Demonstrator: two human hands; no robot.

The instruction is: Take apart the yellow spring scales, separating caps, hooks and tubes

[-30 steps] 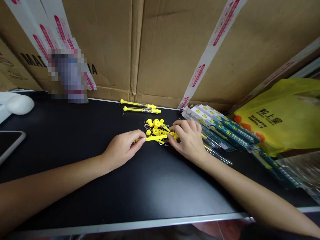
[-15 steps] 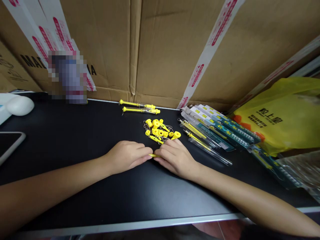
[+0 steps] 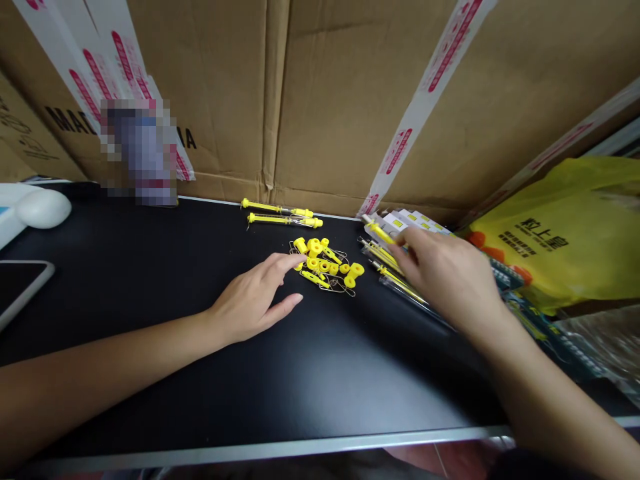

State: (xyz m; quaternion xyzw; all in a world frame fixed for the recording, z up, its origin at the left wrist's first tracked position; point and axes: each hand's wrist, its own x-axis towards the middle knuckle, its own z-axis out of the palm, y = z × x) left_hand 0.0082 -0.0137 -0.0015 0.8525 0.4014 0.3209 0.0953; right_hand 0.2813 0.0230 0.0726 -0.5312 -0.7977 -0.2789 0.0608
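Note:
My left hand (image 3: 253,300) is open, its thumb and fingers apart. Its fingertips reach the near-left side of a pile of small yellow plastic caps (image 3: 324,265) and thin wire clips (image 3: 347,289). To the right, my right hand (image 3: 445,270) is closed on a slim yellow rod (image 3: 381,233) with a greyish tip, which points up and left. Below that hand lie more yellow rods (image 3: 387,256) and clear plastic tubes (image 3: 417,300), partly covered by it. Behind the pile, two clear tubes with yellow ends (image 3: 285,220) lie side by side.
A tall cardboard box (image 3: 330,120) stands along the back edge. On the right are printed packages (image 3: 420,220) and a yellow plastic bag (image 3: 575,247). At the left lie a phone-like device (image 3: 23,287) and a white rounded object (image 3: 44,209). The black tabletop (image 3: 280,393) has a pale front edge.
My hands have parted. The right moved up and right to the rods and packages, holding a yellow rod. My left hand opened and shifted slightly towards the pile, where another yellow cap shows.

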